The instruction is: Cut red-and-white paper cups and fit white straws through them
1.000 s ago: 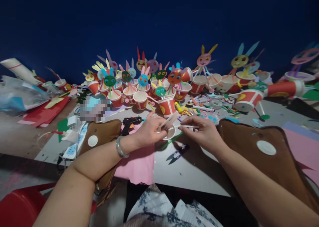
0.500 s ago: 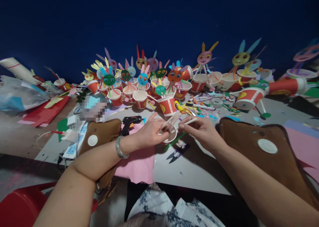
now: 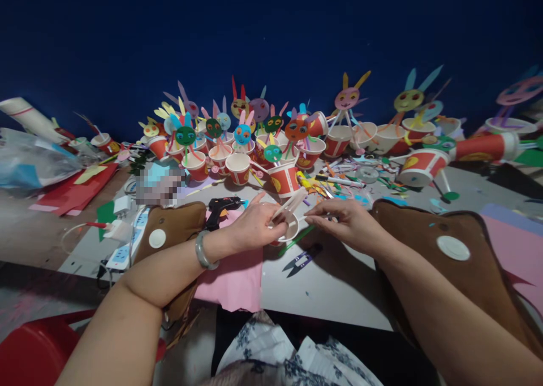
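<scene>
**Strip beside the cup, right hand nearer**

The right hand's thumb and fingers are pinched together on the strip, which points left, roughly crosswise, toward the cup's mouth. Whether its tip touches the rim is too small to tell. The left hand is clamped on the cup's left side, with pale strips standing up by its thumb and leaning over the mouth.

Below the gap between the hands lies a green straw, slanting, then the snips nearer the person. A glue gun lies beyond the left wrist. Just past the hands, a rabbit cup crowds the far side.
</scene>
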